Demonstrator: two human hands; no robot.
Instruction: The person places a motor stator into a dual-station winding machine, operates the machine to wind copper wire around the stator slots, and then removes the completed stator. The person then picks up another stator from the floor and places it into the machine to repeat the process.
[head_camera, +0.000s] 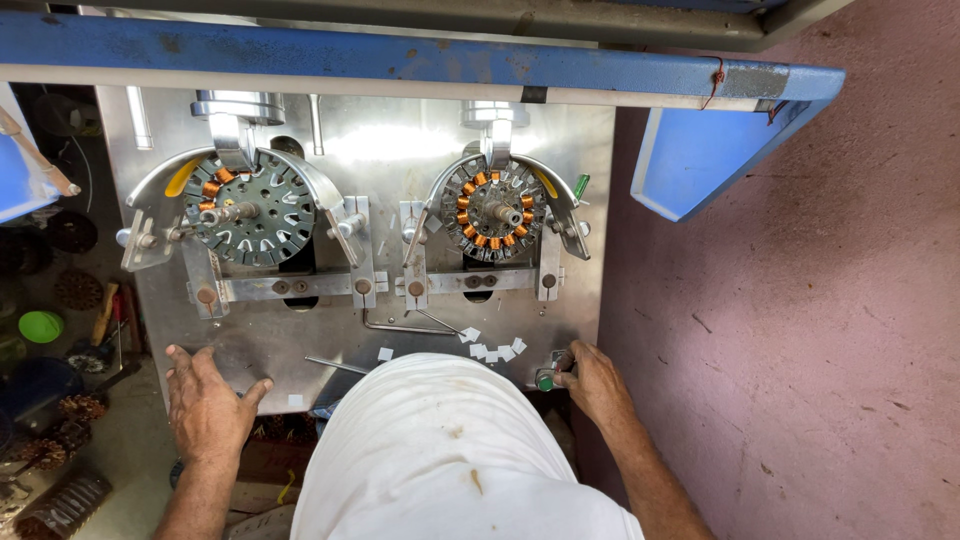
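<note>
I look down on a steel winding machine plate (330, 340) with two round stators. The left stator (250, 208) has only a few copper coils at its upper left. On the right stator (493, 208) an inner ring of slots holds copper coils. My left hand (208, 402) lies flat on the plate's lower left edge, fingers spread, holding nothing. My right hand (592, 378) is at the plate's lower right corner, fingers on a small green knob (546, 380). My white shirt (450, 450) hides the front edge between the hands.
Small white paper squares (492, 349) and a bent metal rod (400, 326) lie on the plate. A blue frame bar (400, 55) crosses above. Wound coils, tools and a green lid (40, 326) crowd the left floor. Pink concrete floor (800, 350) lies to the right.
</note>
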